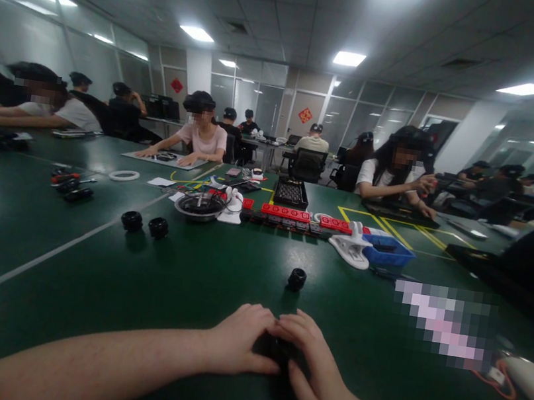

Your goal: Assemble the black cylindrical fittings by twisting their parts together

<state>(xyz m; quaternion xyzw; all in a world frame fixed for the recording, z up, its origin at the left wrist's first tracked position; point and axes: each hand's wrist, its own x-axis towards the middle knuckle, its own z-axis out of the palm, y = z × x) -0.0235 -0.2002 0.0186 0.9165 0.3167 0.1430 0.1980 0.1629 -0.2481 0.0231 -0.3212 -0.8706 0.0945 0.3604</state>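
Note:
My left hand (pixel 242 342) and my right hand (pixel 316 371) meet close to the table's near side, with fingers curled around a small black object (pixel 279 347). Most of that object is covered by the fingers, so its kind cannot be made out. Just beyond the fingertips a short black ribbed cylinder (pixel 296 279) stands on the green table (pixel 214 286). Two similar black pieces, one ribbed piece (pixel 132 221) and a second one (pixel 158 228), sit together farther off to the left.
Across the table's middle lie a round dark tray (pixel 200 205), red power strips (pixel 286 212), a white clamp-like stand (pixel 354 246) and a blue bin (pixel 387 250). Screwdriver-like tools (pixel 71 183) lie left. A black crate (pixel 291 193) is farther back. People sit opposite.

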